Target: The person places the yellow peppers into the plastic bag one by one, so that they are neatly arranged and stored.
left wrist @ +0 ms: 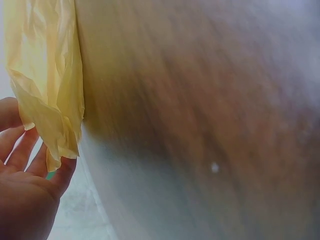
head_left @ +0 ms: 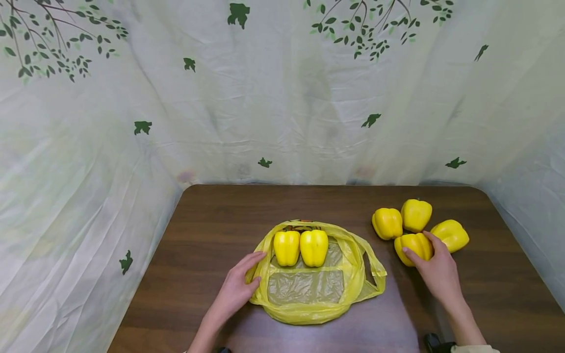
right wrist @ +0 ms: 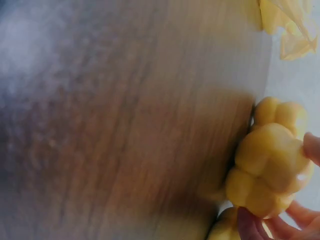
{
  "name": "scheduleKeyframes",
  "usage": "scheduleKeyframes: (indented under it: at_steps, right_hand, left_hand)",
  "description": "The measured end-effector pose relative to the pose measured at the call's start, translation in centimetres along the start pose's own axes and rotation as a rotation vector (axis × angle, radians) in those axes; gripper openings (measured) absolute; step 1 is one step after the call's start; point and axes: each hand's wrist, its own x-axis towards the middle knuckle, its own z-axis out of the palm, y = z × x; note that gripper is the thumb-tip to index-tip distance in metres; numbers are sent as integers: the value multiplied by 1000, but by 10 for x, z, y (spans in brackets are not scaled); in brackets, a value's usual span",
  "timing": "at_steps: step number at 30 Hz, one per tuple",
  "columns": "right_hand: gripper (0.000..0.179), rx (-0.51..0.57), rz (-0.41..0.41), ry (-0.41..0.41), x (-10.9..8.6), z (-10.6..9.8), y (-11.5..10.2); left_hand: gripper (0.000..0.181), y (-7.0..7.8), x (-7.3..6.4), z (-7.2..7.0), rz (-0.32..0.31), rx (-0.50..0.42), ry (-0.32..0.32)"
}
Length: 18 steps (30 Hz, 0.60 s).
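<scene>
A yellow plastic bag lies on the table with its mouth spread wide. Two yellow bell peppers sit side by side at the bag's far inner side. My left hand holds the bag's left edge, fingers and thumb around the film; the left wrist view shows the crumpled bag between them. To the right, my right hand grips a yellow bell pepper between thumb and fingers. In the right wrist view this bell pepper is close up, other peppers partly behind it.
Three more yellow bell peppers stand around the gripped one: one at its left, another behind, a third at its right. The bag's handle loop spreads rightward on the brown wooden table. A leaf-patterned curtain hangs behind.
</scene>
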Motion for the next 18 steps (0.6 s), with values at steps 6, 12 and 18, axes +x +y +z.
scheduleKeyframes:
  at_steps: [6,12,18]
  right_hand:
    - [94,-1,66,-48,3,-2,4]
    - [98,-9,99,-89,5,-4,4]
    - [99,-9,97,-114,4,-6,4]
  left_hand:
    - [59,-2,0,2,18,10,11]
    - [60,-1,0,2,11,6,11]
    - [59,-1,0,1,28,16,15]
